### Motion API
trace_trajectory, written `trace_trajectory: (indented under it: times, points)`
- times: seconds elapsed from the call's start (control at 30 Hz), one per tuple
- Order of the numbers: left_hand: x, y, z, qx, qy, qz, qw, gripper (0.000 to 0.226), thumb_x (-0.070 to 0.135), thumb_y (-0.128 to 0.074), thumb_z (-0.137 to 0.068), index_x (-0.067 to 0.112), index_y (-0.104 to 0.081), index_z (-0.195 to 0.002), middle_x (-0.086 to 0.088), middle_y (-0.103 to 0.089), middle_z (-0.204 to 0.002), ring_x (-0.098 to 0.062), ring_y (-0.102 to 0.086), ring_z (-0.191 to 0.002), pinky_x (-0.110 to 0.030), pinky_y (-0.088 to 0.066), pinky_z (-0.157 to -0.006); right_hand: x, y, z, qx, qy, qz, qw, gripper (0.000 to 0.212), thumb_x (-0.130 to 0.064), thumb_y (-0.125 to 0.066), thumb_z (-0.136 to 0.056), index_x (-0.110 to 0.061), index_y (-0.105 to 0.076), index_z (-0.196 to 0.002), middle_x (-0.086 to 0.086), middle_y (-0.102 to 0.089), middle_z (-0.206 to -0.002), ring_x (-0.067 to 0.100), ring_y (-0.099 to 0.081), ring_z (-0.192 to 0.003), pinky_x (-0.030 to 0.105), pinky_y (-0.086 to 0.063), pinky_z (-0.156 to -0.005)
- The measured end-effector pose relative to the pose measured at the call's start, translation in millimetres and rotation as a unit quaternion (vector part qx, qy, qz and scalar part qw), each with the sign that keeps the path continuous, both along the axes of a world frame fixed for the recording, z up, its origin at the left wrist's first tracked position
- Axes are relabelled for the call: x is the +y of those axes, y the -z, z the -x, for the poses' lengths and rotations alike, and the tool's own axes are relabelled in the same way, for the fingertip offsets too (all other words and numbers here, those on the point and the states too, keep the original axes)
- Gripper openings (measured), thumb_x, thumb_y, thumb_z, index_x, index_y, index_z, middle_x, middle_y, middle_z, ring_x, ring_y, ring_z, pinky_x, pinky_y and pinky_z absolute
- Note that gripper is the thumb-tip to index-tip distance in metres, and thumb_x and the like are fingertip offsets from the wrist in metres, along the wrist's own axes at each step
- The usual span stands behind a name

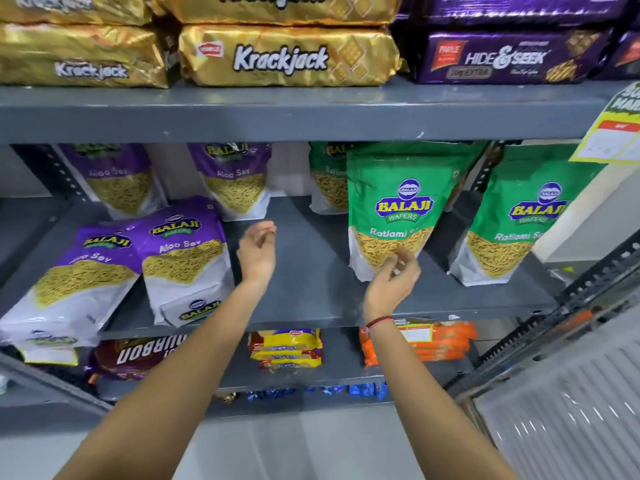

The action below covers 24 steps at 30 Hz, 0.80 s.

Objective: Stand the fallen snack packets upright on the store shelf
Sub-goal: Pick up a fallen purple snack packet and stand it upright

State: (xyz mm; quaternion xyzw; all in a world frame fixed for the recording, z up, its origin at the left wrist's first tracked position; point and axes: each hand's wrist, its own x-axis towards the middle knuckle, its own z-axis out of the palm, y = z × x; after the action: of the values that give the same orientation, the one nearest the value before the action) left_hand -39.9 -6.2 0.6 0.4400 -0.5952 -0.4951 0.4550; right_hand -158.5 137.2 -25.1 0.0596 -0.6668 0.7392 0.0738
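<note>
You are facing a grey metal store shelf (311,271) with biscuit packs stacked on the tier above, gold Krackjack packs (287,57) and purple Hide & Seek packs (502,57), and more biscuits on the tier below. On the middle tier, the green Ratlami Sev packet (391,209) near your right hand (391,278) stands upright, as does a second green one (512,216) at the far right. Your right hand is loosely curled in front of its base, fingers apart and gripping nothing, though whether it touches the bag is hard to tell. Your left hand (258,251) hangs empty and half-open over bare shelf. The work left looks to be on your left: two purple Aloo Sev packets (183,258) at the front edge lean back steeply, one overlapping the other, the outer one (76,278) slumping over the lip. Take the top of each bag with one hand, steady the base with the other, and settle the gusset flat before letting go. Two more Aloo Sev bags stand at the back.
</note>
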Motion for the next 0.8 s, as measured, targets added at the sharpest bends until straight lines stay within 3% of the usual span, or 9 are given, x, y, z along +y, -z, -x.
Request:
trace_trajectory:
  times: [0.17,0.23,0.33,0.43,0.5,0.53,0.6,0.7,0.8]
  points:
    - [-31.0,-6.9,-94.4,0.012,-0.117,0.017,0.993,0.024,-0.005,-0.045,-0.089,-0.011,-0.054,-0.111,-0.019,-0.059,-0.103,-0.025,-0.055,-0.093,-0.042,-0.048,-0.09,-44.2,2.7,-60.4,-0.007,-0.168,-0.04,0.985,0.016,-0.005,-0.049,-0.093,0.0,-0.06,-0.105,0.022,-0.063,-0.109,0.023,-0.056,-0.096,0.011,-0.044,-0.078]
    - [-37.5,-2.7,-128.1,-0.021,-0.151,0.0,0.988,0.025,-0.003,-0.048,-0.088,-0.008,-0.054,-0.112,-0.022,-0.061,-0.107,-0.027,-0.057,-0.093,-0.044,-0.047,-0.092,-64.8,2.1,-82.5,-0.035,-0.258,-0.077,0.962,0.016,-0.01,-0.051,-0.093,-0.002,-0.061,-0.102,0.022,-0.066,-0.105,0.024,-0.058,-0.094,0.022,-0.046,-0.085]
    - [-41.1,6.8,-167.3,-0.096,-0.179,-0.033,0.979,0.025,0.005,-0.056,-0.086,-0.006,-0.055,-0.108,-0.023,-0.063,-0.098,-0.023,-0.059,-0.089,-0.026,-0.044,-0.07,-95.7,0.2,-110.5,-0.105,-0.414,-0.175,0.887,0.024,-0.026,-0.057,-0.092,-0.008,-0.062,-0.105,0.017,-0.065,-0.11,0.032,-0.06,-0.105,0.047,-0.047,-0.099]
    - [-45.7,20.4,-189.3,-0.068,-0.092,-0.161,0.98,0.045,0.02,-0.065,-0.085,-0.01,-0.051,-0.115,-0.024,-0.058,-0.075,-0.014,-0.06,-0.055,-0.021,-0.044,-0.043,-115.9,-8.1,-134.0,-0.167,-0.539,-0.252,0.786,0.031,-0.045,-0.06,-0.086,-0.013,-0.058,-0.087,0.01,-0.06,-0.093,0.023,-0.057,-0.093,0.041,-0.052,-0.087]
    - [-48.0,26.5,-197.4,-0.027,0.007,-0.282,0.959,0.041,0.035,-0.062,-0.085,0.004,-0.055,-0.112,-0.019,-0.051,-0.084,-0.019,-0.057,-0.067,-0.034,-0.057,-0.072,-122.0,-14.7,-146.1,-0.189,-0.58,-0.268,0.746,0.029,-0.049,-0.061,-0.084,-0.021,-0.053,-0.08,-0.002,-0.05,-0.082,0.016,-0.05,-0.085,0.033,-0.046,-0.078]
    - [-46.9,27.3,-198.1,-0.017,0.038,-0.323,0.945,0.039,0.039,-0.061,-0.085,0.01,-0.055,-0.11,-0.018,-0.051,-0.094,-0.023,-0.056,-0.08,-0.044,-0.052,-0.083,-123.1,-15.1,-148.4,-0.192,-0.591,-0.275,0.734,0.03,-0.049,-0.062,-0.083,-0.022,-0.057,-0.092,-0.004,-0.051,-0.089,0.016,-0.05,-0.092,0.033,-0.044,-0.082]
    - [-47.1,29.2,-199.6,-0.006,0.066,-0.338,0.939,0.044,0.04,-0.062,-0.084,0.011,-0.057,-0.117,-0.016,-0.057,-0.106,-0.027,-0.058,-0.09,-0.044,-0.05,-0.083,-123.3,-13.0,-149.8,-0.197,-0.6,-0.27,0.727,0.051,-0.046,-0.067,-0.08,-0.017,-0.055,-0.12,-0.002,-0.057,-0.114,0.017,-0.053,-0.104,0.03,-0.045,-0.085]
    - [-45.1,28.7,-201.6,0.004,0.087,-0.326,0.941,0.049,0.032,-0.063,-0.085,0.007,-0.056,-0.125,-0.017,-0.062,-0.115,-0.028,-0.062,-0.093,-0.042,-0.051,-0.081,-119.9,-8.7,-150.4,-0.2,-0.615,-0.232,0.727,0.05,-0.03,-0.076,-0.076,-0.016,-0.057,-0.12,0.005,-0.065,-0.125,0.014,-0.064,-0.099,0.028,-0.054,-0.08]
    - [-42.2,30.5,-206.0,0.027,0.103,-0.308,0.945,0.045,0.02,-0.064,-0.084,0.004,-0.055,-0.125,-0.017,-0.063,-0.115,-0.024,-0.064,-0.087,-0.037,-0.053,-0.075,-113.4,0.6,-150.5,-0.179,-0.599,-0.222,0.749,0.066,-0.024,-0.083,-0.068,-0.013,-0.052,-0.125,0.007,-0.064,-0.125,0.023,-0.062,-0.112,0.041,-0.05,-0.099]
